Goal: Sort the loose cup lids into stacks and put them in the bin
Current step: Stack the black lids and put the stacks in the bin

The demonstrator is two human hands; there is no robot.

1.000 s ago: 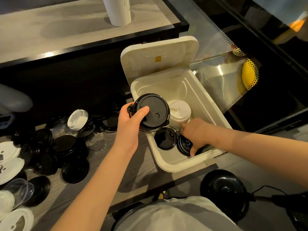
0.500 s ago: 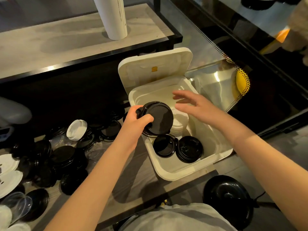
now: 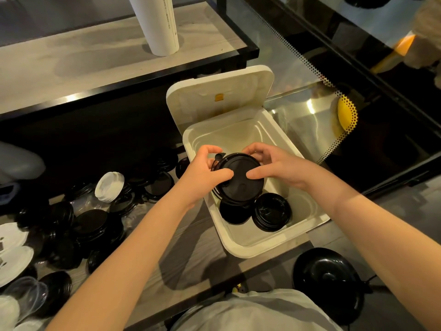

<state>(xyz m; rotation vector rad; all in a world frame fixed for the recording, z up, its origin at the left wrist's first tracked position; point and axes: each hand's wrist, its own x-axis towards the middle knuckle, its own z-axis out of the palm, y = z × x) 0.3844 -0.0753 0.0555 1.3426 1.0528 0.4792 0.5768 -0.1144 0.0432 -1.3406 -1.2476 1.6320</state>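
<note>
Lid stack [image 3: 239, 179]: held above the bin's [image 3: 248, 250] near half.
Left hand [image 3: 202, 177]: pinches its left rim.
Right hand [image 3: 279, 167]: clasps its right rim.
Advice: I should lower it level, beside the seated stack [image 3: 272, 211].

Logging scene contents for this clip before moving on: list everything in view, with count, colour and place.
Bin: one, white, right end of the counter, cover raised.
Held lid stack: one, black, above the bin.
Lid stacks in bin: two visible, black, near end.
Loose lids: many, black, piled on the counter at left.
White lid stack: one, white, among the black pile.
Flat lids: a few, white, far left edge.
Clear lids: some, transparent, lower left corner.
Tube: one, white, upright on the upper shelf.
Round object: one, black, below the counter, lower right.
Left hand: one, grips the stack's left edge.
Right hand: one, grips the stack's right edge.
</note>
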